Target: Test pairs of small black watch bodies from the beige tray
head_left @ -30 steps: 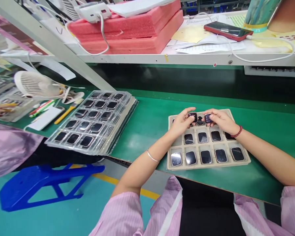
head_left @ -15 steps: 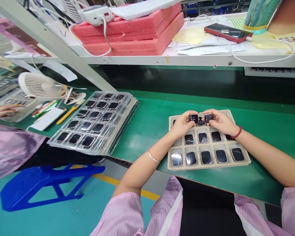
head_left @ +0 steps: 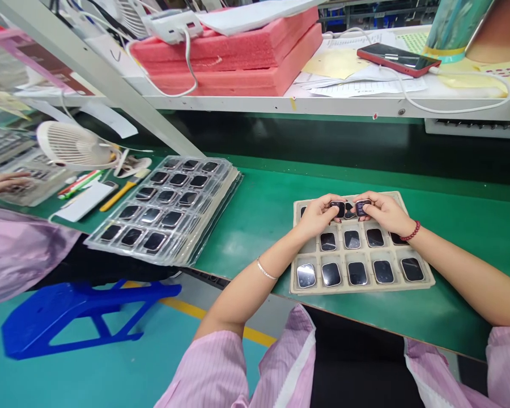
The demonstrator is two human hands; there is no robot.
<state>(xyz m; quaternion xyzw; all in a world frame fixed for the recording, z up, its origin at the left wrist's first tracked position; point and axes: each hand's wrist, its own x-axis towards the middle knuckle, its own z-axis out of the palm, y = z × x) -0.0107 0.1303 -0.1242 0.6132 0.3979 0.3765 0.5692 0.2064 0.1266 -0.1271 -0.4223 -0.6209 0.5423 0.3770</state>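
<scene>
Between thumb and fingers, my left hand (head_left: 321, 214) grips a smartwatch case (head_left: 337, 209) with a dark screen. A second smartwatch case (head_left: 362, 207), its screen showing light text, is pinched in my right hand (head_left: 382, 211). Both are held side by side over the back row of a beige compartment tray (head_left: 296, 271). Several more watch cases lie face up in the tray's cells, such as one silver-edged watch (head_left: 357, 273) in the front row. Part of the back row is hidden by my hands.
To the left stands a stack of clear trays (head_left: 151, 215) holding watch cases. Beyond are a yellow-handled brush (head_left: 121, 194), a white fan (head_left: 74, 145) and a co-worker's hand (head_left: 6, 183). A shelf edge (head_left: 289, 104) with red foam (head_left: 238, 62) and a phone (head_left: 397, 59) runs above the bench.
Both watch cases have turned slightly in my fingers, the right one now more angled, its screen text changed. My hands stay over the tray's back row. The view has shifted slightly.
</scene>
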